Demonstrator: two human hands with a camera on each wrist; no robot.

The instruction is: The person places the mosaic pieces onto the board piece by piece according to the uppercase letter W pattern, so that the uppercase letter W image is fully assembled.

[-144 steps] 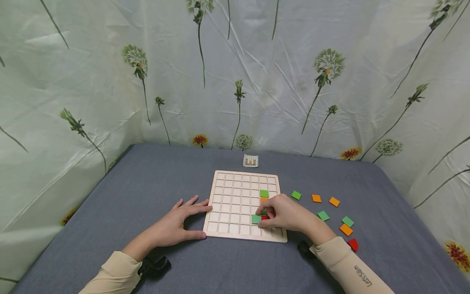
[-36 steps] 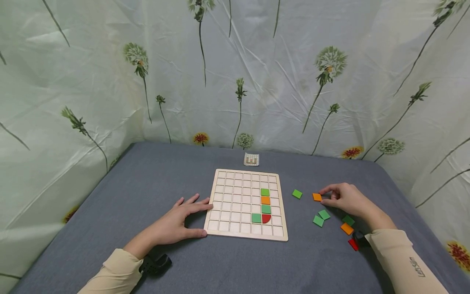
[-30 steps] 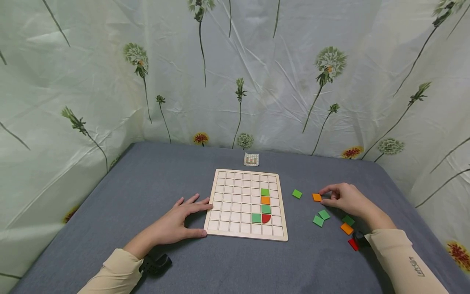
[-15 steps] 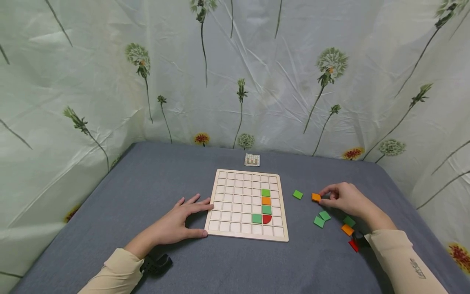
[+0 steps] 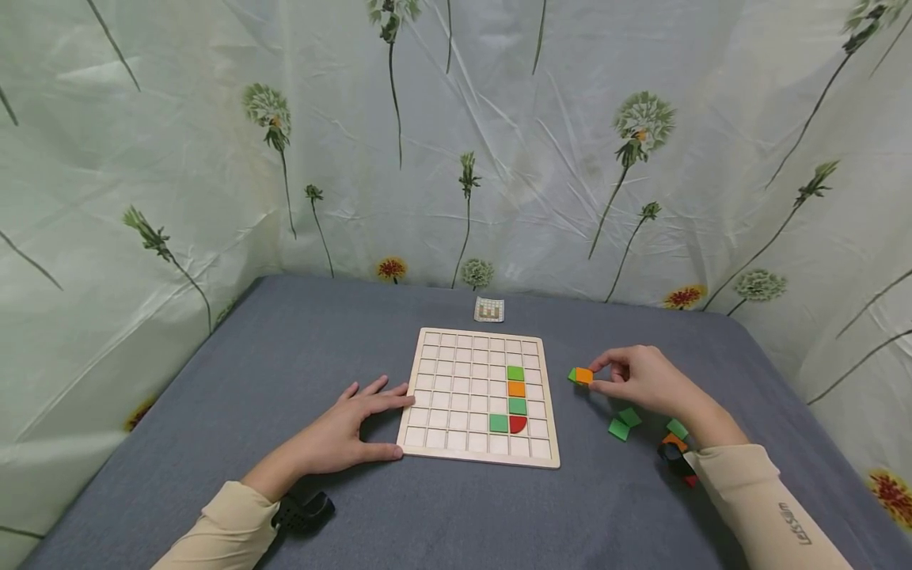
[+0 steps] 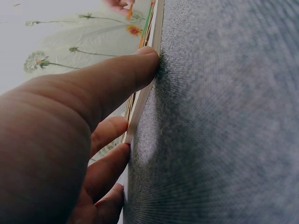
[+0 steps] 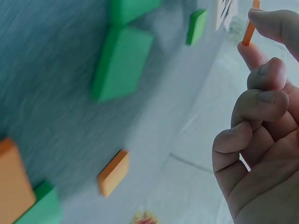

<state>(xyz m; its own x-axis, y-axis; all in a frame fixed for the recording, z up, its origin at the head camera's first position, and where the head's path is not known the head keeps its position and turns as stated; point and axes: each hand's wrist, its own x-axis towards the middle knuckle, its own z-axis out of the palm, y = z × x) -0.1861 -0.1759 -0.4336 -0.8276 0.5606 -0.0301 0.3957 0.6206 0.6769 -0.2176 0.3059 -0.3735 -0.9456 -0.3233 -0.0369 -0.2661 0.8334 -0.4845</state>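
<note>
A pale wooden board (image 5: 456,380) with a grid of square cells lies mid-table. Its right part bears a light green tile (image 5: 515,373), an orange tile (image 5: 516,389), two darker green tiles (image 5: 517,406) and a round-edged red tile (image 5: 518,425). My left hand (image 5: 349,427) rests with spread fingers at the board's left edge; in the left wrist view its thumb (image 6: 126,70) touches that edge. Right of the board, my right hand (image 5: 644,388) pinches another orange tile (image 5: 584,377) between thumb and forefinger. The held tile partly covers a loose light green tile (image 5: 572,374).
Loose green tiles (image 5: 619,429) lie near my right hand. Close to the right wrist are a green, an orange and a red tile (image 5: 691,480), partly hidden. Another orange tile (image 7: 113,172) shows in the right wrist view. A small printed card (image 5: 489,309) lies behind the board.
My right hand left the board, where the red tile now shows, and reached the loose tiles. It has since picked up an orange tile and carried it left. The left hand stays put.
</note>
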